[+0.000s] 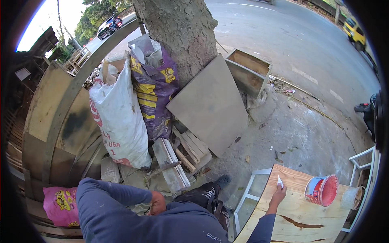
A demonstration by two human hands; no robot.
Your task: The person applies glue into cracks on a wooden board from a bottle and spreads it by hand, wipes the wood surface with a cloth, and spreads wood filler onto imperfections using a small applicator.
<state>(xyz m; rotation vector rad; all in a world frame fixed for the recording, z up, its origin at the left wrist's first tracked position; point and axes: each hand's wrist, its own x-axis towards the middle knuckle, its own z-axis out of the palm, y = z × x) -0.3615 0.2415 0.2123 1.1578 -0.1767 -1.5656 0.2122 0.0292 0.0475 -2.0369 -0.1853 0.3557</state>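
My right hand (276,194) grips a small white bottle with a pointed tip (279,181) over a light wooden board (263,212), which has a dark split in it. A red-and-white bucket (321,189) with pink inside stands on the board, beside a smaller translucent container (351,197). My left hand (157,203) is at my body near my hip, its fingers curled and partly hidden; what it holds, if anything, I cannot make out.
A tree trunk (178,28) backs filled white (117,121) and purple (152,101) sacks, a leaning panel (208,109), an open wooden box (247,73) and scrap wood (170,164). A white frame (253,174) adjoins the board. A road (291,36) carries a yellow vehicle (352,32).
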